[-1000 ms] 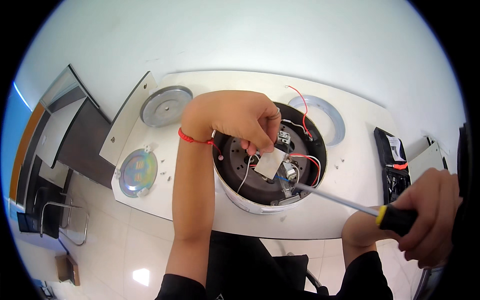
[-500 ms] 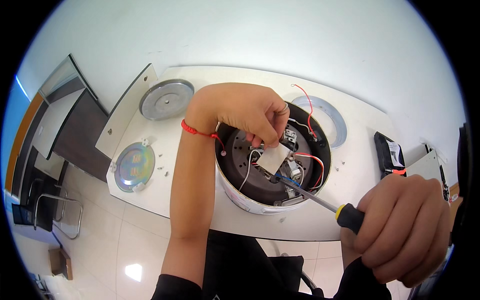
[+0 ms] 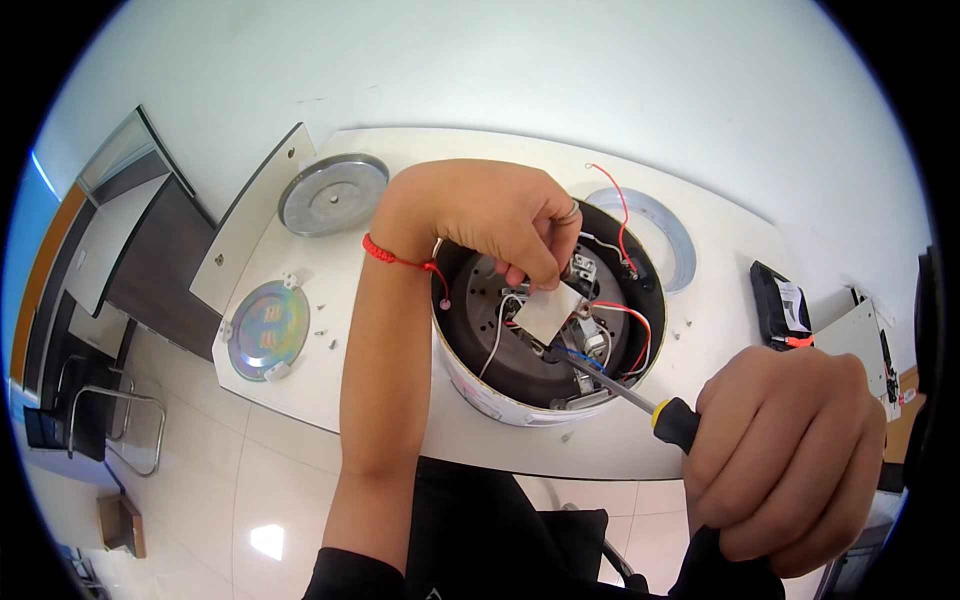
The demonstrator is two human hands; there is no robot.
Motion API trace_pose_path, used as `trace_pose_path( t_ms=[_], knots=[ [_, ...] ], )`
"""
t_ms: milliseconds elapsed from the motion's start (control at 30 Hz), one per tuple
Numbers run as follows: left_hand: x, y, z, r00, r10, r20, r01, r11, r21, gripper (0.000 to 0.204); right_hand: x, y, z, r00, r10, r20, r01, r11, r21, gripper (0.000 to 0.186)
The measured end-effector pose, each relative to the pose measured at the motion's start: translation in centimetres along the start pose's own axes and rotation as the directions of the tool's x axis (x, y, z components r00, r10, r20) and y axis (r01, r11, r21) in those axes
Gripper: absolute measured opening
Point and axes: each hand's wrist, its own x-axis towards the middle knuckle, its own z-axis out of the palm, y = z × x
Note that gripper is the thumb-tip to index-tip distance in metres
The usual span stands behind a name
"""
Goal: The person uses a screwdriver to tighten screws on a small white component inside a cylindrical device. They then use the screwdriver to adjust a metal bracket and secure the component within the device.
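Note:
A round appliance housing, dark inside with a pale outer wall, stands on the table. Metal brackets and red, white and blue wires crowd its interior. My left hand reaches over it, fingers pinched on the upper edge of a flat beige plate tilted inside. My right hand is wrapped round the black and yellow handle of a screwdriver. Its shaft slants down to the left into the housing, the tip just below the plate's lower edge; whether it sits on a screw I cannot tell.
On the white table, a grey metal dish lies at the back left and a shiny round plate nearer. A grey ring rests behind the housing. Several screws are scattered about. A black case stands at right.
My right hand has shifted slightly left with the screwdriver, whose tip has moved a little left under the beige plate. My left hand stays on the plate.

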Motion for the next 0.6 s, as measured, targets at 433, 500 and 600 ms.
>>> trace_pose_path(
  t_ms=[433,500,600],
  knots=[
    [-0.1,0.1,-0.1,1.0,-0.011,-0.001,0.012,1.0,0.019,0.015,-0.7,-0.2,-0.4,0.999,-0.015,0.045,0.015,1.0,0.007,0.015],
    [0.1,0.1,-0.1,1.0,-0.004,0.008,0.004,1.0,0.015,0.016,-0.7,-0.3,-0.3,0.999,-0.002,0.04,0.002,1.0,0.01,0.015],
    [0.1,0.0,-0.1,1.0,-0.006,0.009,0.005,1.0,0.021,0.016,-0.8,-0.4,-0.2,1.0,0.018,0.018,-0.018,1.0,0.006,0.016]
  ],
)
